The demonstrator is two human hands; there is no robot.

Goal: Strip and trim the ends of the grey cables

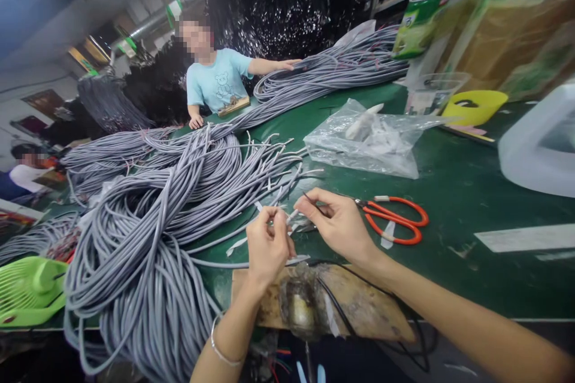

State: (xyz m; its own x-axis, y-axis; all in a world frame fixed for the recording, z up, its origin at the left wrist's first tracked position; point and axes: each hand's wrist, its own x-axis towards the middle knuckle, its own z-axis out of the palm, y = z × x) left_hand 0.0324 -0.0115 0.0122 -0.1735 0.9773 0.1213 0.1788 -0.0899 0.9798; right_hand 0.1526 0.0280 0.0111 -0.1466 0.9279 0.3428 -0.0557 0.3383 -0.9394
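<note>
Close in front of me, my left hand (269,242) is closed in a pinch around a grey cable, whose pale end (292,215) shows between my two hands. At the other side of that end, the thumb and fingertips of my right hand (335,221) are pinched on it. A thin dark tip (308,197) sticks out by my right fingers; its kind cannot be made out. Just right of my right hand lie scissors with orange-red handles (398,219). To the left, a big heap of grey cables (179,191) spreads over the green table (453,191).
A wooden board (363,308) with a dirty metal device (300,305) sits at the near edge. Beyond my hands lie a clear plastic bag (372,137), a yellow container (474,106) and a white jug (539,137). A green fan (31,290) is left. A co-worker (220,81) touches cables opposite.
</note>
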